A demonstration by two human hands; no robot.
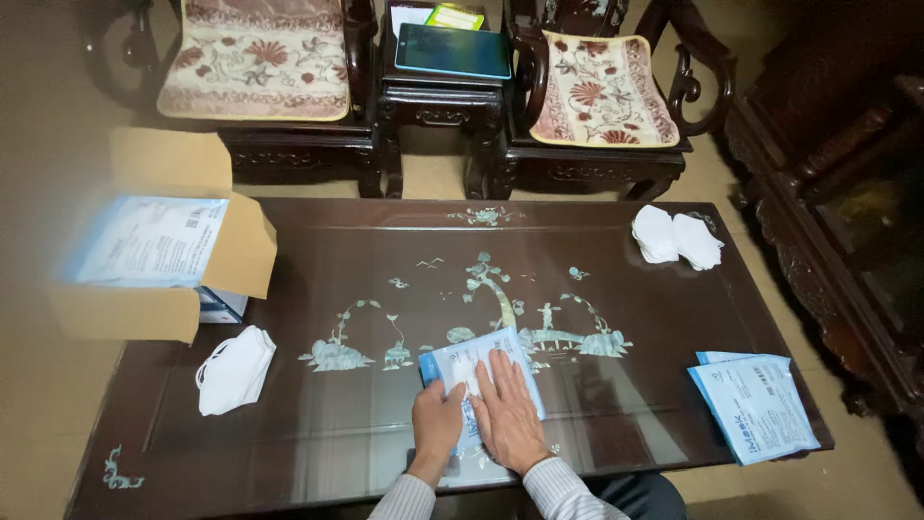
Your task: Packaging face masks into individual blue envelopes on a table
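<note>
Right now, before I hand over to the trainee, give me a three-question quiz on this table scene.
1. True or false: both hands rest on the blue-and-white pouch near the table's front edge.
2. Where do the loose white masks lie? A) one stack only, at the far right B) a stack at the front left and a pile at the far right C) on the chairs
3. What sits at the table's left end, flaps open?

Key
1. True: left hand and right hand press flat on it.
2. B: front-left stack, far-right pile.
3. A cardboard box holding more pouches.
</note>
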